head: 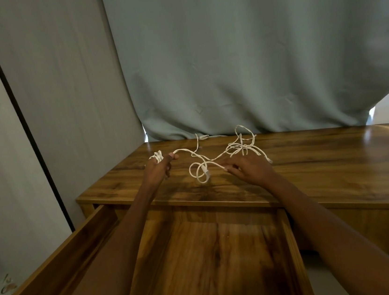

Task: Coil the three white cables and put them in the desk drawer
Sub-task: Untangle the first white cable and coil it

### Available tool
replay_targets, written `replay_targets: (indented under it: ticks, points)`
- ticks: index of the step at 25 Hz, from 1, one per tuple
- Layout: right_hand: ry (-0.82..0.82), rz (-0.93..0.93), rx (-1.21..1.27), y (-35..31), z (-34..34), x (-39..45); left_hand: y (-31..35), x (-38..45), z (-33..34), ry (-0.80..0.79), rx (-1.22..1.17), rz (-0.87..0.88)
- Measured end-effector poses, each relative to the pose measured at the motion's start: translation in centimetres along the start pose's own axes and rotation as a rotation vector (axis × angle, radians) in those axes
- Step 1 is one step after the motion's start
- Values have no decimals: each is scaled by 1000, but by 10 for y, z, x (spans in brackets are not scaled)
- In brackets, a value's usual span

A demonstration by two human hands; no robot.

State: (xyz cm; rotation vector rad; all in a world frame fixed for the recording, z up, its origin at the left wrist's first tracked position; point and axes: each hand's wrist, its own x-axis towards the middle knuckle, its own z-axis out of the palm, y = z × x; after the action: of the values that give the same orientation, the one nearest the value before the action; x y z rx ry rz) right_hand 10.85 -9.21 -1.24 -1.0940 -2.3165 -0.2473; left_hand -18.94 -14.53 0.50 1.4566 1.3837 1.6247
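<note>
While the wooden desk (313,164) stands against a grey-green curtain (250,54), its drawer (203,268) open, your left hand (159,167) grips one coiled white cable (158,156). Your right hand (250,167) pinches its strand. A cable tangle (242,146) lies on the desktop; count unclear.

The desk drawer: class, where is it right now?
In the head view the desk drawer stands pulled open at bottom centre, under both forearms, in front of the desk edge; no cable lies in it.
</note>
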Motion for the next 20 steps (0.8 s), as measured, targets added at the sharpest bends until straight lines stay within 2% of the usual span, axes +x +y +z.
replay_targets:
  ticks: [6,9,12,16,18,20]
  points:
    - [58,-145,-105,-20,13,16,-1,-6,12,-215,-52,-3]
    - [13,-163,-184,-27,14,24,3,-9,19,-282,-167,-38]
    - [-5,-64,-228,-21,15,28,5,-7,20,-216,-188,-50]
    - [36,156,-311,-9,18,32,-2,-1,12,-24,-127,-93]
    - [14,304,-208,-3,21,45,-7,1,10,25,-120,-107]
    - [-55,413,88,1,19,59,-11,0,9,33,-107,-108]
